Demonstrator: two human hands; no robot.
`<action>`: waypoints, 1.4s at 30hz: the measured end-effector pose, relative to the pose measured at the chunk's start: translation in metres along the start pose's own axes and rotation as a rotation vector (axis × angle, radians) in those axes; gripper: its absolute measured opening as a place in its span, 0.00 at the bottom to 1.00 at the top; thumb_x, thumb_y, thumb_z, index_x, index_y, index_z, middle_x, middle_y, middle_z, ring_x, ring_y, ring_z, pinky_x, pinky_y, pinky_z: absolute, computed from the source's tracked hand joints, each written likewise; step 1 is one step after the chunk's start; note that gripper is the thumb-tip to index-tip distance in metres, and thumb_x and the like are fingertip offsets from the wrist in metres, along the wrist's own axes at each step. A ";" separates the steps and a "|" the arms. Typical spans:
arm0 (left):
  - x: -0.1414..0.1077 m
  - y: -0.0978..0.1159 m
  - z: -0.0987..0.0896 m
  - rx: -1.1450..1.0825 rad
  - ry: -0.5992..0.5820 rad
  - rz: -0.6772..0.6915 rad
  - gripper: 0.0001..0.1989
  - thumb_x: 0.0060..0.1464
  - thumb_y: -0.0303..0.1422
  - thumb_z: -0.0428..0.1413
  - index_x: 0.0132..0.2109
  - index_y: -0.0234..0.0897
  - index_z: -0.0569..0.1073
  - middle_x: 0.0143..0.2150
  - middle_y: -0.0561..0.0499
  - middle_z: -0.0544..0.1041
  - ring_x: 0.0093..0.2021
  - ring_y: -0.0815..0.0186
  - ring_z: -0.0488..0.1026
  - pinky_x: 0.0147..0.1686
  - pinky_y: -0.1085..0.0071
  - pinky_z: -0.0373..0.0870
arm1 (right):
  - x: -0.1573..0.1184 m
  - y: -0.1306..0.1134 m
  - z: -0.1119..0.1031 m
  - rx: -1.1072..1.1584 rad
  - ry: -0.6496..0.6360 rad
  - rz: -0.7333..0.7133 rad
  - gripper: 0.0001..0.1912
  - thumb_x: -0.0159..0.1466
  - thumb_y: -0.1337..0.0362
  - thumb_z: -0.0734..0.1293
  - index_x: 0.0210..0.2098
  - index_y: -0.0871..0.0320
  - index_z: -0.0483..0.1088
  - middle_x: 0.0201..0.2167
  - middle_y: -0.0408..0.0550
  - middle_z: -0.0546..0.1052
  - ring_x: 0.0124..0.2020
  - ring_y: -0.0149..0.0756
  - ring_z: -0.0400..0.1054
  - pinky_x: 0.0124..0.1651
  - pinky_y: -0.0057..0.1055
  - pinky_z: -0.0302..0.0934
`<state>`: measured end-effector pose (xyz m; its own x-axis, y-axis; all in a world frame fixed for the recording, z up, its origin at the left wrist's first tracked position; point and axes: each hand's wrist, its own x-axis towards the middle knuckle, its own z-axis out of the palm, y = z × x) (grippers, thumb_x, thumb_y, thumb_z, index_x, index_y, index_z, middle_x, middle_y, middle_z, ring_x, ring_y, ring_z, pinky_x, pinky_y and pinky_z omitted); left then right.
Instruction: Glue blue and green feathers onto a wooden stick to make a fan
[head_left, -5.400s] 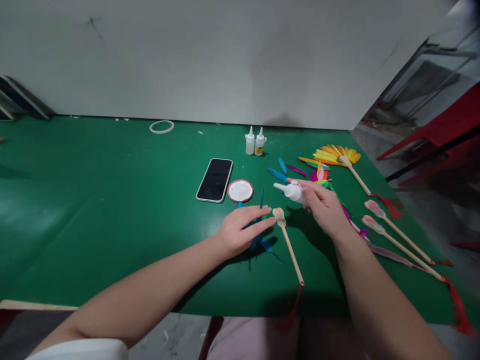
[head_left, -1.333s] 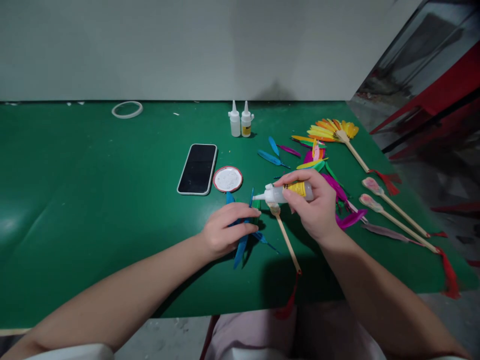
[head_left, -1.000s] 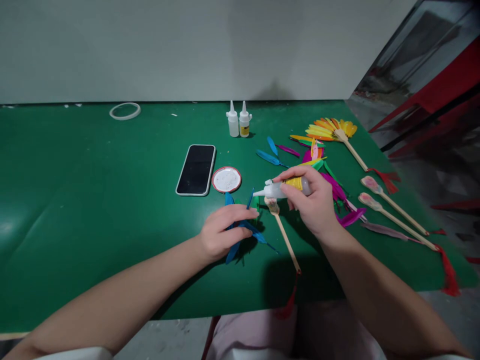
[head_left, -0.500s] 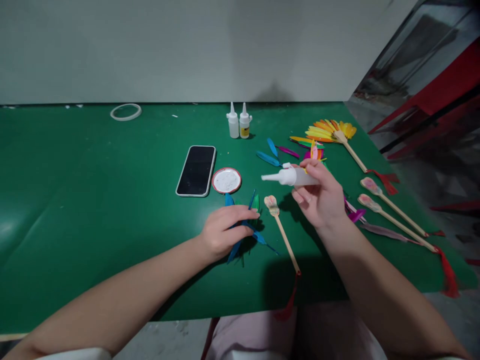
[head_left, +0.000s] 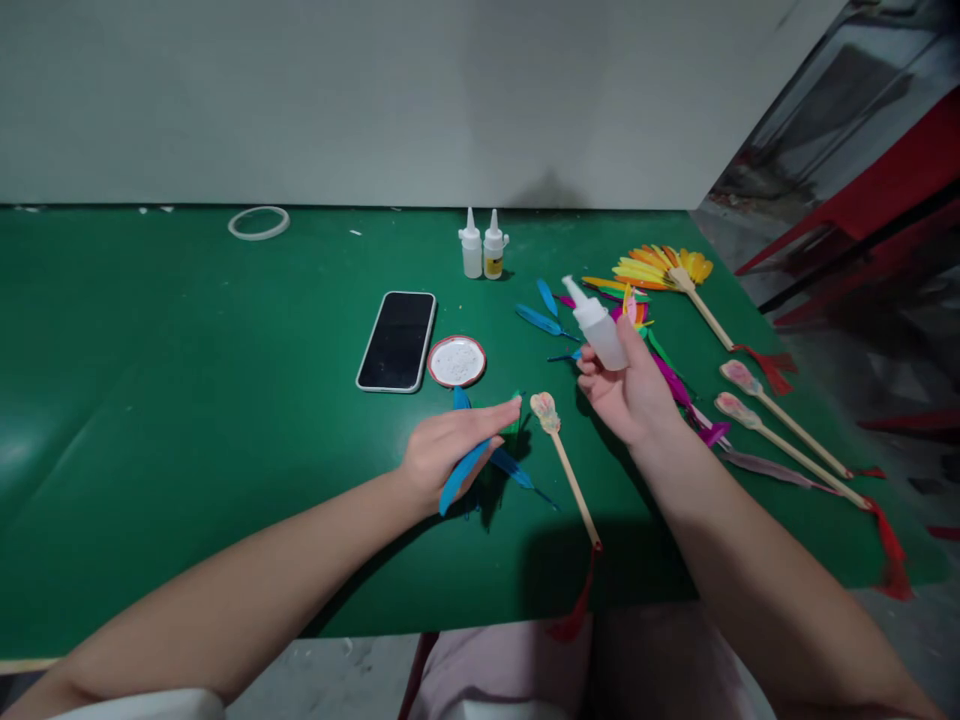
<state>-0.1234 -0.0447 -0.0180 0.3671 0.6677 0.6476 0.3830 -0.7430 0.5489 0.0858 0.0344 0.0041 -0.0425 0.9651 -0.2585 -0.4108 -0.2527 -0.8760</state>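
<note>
My left hand (head_left: 442, 450) is closed on a blue feather (head_left: 461, 482), which slants out below the thumb. Under and around that hand lie more feathers, among them another blue feather (head_left: 514, 468); the hand hides part of them. My right hand (head_left: 634, 400) grips a white glue bottle (head_left: 602, 332), its nozzle pointing up and to the left. Between both hands a wooden fan handle (head_left: 571, 480) rests on the table, with a smeared, pinkish rounded head (head_left: 544, 410) and a red tassel (head_left: 576, 610) hanging over the near edge.
A phone (head_left: 397, 340) and a red-rimmed white lid (head_left: 457, 372) lie on the green table (head_left: 187, 400). Behind them stand two glue bottles (head_left: 482, 250). To the right are a yellow feather fan (head_left: 660, 267), loose coloured feathers and two more handles (head_left: 799, 440). A tape ring (head_left: 259, 224) lies back left.
The bottle in my right hand has turned from lying level to nozzle-up. In my left hand, a blue feather has swung from pointing up to slanting down and left.
</note>
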 end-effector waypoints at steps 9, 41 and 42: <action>-0.003 -0.009 0.005 -0.251 0.181 -0.331 0.15 0.58 0.29 0.48 0.51 0.38 0.71 0.46 0.44 0.74 0.44 0.65 0.72 0.36 0.72 0.74 | 0.007 0.018 -0.009 -0.774 -0.027 -0.397 0.21 0.50 0.59 0.71 0.41 0.58 0.67 0.38 0.49 0.75 0.38 0.38 0.69 0.44 0.38 0.62; 0.034 -0.026 0.006 -0.709 0.454 -0.798 0.12 0.47 0.34 0.61 0.36 0.37 0.67 0.23 0.58 0.71 0.18 0.75 0.68 0.15 0.81 0.61 | -0.044 0.025 -0.005 -1.452 -0.786 -0.845 0.13 0.62 0.63 0.60 0.39 0.53 0.76 0.43 0.46 0.77 0.56 0.46 0.57 0.58 0.49 0.50; 0.034 -0.026 0.006 -0.704 0.455 -0.797 0.12 0.47 0.34 0.61 0.36 0.37 0.66 0.23 0.58 0.71 0.18 0.75 0.68 0.15 0.80 0.61 | -0.046 0.028 -0.004 -1.464 -0.802 -0.839 0.13 0.63 0.63 0.60 0.41 0.53 0.75 0.45 0.45 0.76 0.58 0.47 0.56 0.59 0.51 0.48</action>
<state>-0.1160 -0.0027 -0.0133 -0.1599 0.9865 0.0368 -0.2408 -0.0751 0.9677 0.0794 -0.0169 -0.0102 -0.8118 0.5416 0.2182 0.4412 0.8137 -0.3784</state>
